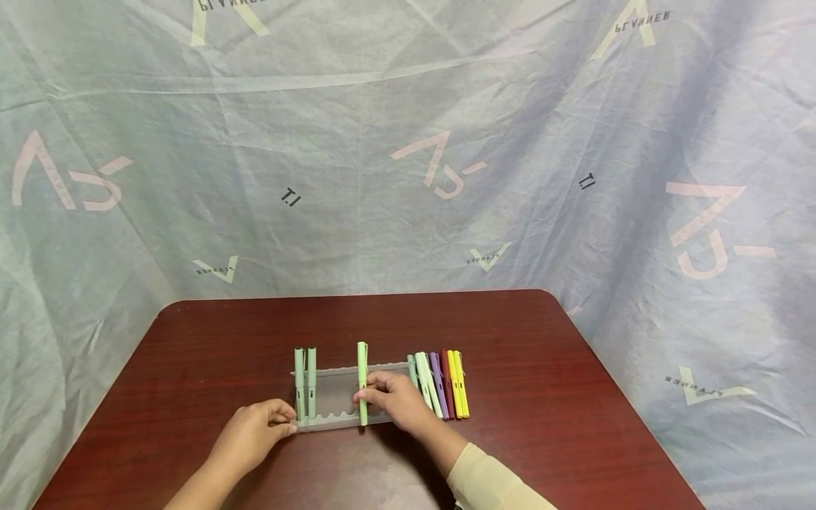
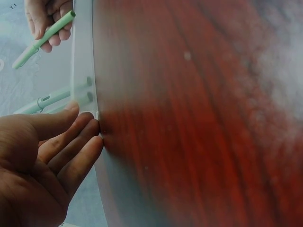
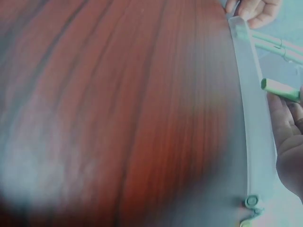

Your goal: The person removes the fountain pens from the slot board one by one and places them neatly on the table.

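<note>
A clear pen rack [image 1: 331, 425] with notched edges lies on the table. Two grey-green pens [image 1: 312, 382] sit side by side in its left notches. My right hand [image 1: 398, 402] pinches a light green pen [image 1: 362, 375] between thumb and fingers over the rack's middle; in the left wrist view this pen [image 2: 45, 39] is tilted. At the rack's left end, my left hand [image 1: 251, 433] touches the corner with its fingertips. The left wrist view shows its fingers [image 2: 80, 163] nearly straight. Whether the light green pen touches the rack, I cannot tell.
Right of my right hand lies a row of pens: grey-green, pale green [image 1: 428, 386], purple [image 1: 438, 382], dark red [image 1: 448, 386] and yellow [image 1: 459, 386]. The pens at the row's left overlap the rack's right end. A printed grey cloth [image 1: 357, 177] hangs behind the dark red wooden table [image 1: 223, 340].
</note>
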Demonstrator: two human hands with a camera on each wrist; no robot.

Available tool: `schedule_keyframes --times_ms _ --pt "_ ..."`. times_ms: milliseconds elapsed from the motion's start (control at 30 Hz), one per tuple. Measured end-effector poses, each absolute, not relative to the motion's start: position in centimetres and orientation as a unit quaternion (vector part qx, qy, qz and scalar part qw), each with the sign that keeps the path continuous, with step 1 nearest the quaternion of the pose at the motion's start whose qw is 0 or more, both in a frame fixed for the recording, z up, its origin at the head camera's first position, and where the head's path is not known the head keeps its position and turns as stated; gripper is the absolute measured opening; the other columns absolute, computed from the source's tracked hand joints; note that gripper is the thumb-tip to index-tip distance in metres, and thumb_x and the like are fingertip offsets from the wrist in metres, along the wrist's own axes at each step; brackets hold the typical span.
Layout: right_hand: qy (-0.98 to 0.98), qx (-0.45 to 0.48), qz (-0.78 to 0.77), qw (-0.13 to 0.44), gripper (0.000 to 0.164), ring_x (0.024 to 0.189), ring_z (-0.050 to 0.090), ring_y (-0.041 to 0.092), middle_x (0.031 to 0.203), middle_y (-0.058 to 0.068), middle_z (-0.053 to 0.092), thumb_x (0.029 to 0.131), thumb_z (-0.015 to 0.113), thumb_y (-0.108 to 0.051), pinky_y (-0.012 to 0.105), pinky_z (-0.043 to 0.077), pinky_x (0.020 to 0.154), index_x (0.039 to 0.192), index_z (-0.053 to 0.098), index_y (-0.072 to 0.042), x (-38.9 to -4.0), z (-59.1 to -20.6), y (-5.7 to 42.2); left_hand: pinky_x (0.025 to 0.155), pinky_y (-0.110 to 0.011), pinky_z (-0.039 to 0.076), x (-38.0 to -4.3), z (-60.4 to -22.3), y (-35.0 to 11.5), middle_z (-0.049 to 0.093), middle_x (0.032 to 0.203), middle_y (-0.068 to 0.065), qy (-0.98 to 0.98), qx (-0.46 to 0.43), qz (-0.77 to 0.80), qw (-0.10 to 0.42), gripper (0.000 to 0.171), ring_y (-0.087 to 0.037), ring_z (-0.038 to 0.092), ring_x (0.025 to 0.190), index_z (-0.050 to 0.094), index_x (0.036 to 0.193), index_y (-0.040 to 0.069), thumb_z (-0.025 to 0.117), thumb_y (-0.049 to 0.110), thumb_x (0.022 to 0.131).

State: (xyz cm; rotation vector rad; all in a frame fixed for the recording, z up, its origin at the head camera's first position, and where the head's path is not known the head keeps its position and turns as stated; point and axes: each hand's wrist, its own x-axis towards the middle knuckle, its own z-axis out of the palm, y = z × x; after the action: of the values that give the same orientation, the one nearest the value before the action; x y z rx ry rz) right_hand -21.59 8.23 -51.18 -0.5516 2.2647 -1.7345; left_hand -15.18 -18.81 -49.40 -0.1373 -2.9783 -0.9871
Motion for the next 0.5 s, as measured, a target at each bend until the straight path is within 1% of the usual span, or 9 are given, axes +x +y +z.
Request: schedule_keyframes --times_ms 133,300,500 --pt "0.761 -0.186 -0.608 0.13 0.014 0.082 0.072 0.018 0.092 0.016 0.075 0.093 0.068 -0.019 0.039 0.06 0.075 0.097 0.07 -0.006 -21.7 -51.1 9.0 0.083 -0.043 0.054 -15.1 -49.4 -18.8 0.073 0.083 0.013 -0.948 -0.039 -0.315 0.001 0.014 -0.013 0.071 0.087 0.07 0.088 0.024 0.08 0.018 0.08" --pt "0.754 -0.184 -0.615 0.137 0.015 0.087 0.073 0.027 0.093 0.019 0.074 0.093 0.067 -0.017 0.039 0.06 0.078 0.098 0.069 -0.003 -21.8 -51.0 10.0 0.083 -0.043 0.054 -15.2 -49.4 -18.8 0.073 0.083 0.012 -0.949 -0.04 -0.313 0.001 0.014 -0.013 0.07 0.086 0.07 0.088 0.024 0.08 0.018 0.08" --pt "0.745 -0.176 -0.628 0.137 0.018 0.091 0.072 0.036 0.097 0.023 0.073 0.096 0.063 -0.015 0.043 0.059 0.08 0.102 0.066 0.002 -21.7 -50.8 11.4 0.082 -0.042 0.054 -15.2 -49.4 -18.7 0.073 0.083 0.013 -0.949 -0.041 -0.312 0.001 0.014 -0.012 0.07 0.086 0.07 0.088 0.024 0.079 0.017 0.08"
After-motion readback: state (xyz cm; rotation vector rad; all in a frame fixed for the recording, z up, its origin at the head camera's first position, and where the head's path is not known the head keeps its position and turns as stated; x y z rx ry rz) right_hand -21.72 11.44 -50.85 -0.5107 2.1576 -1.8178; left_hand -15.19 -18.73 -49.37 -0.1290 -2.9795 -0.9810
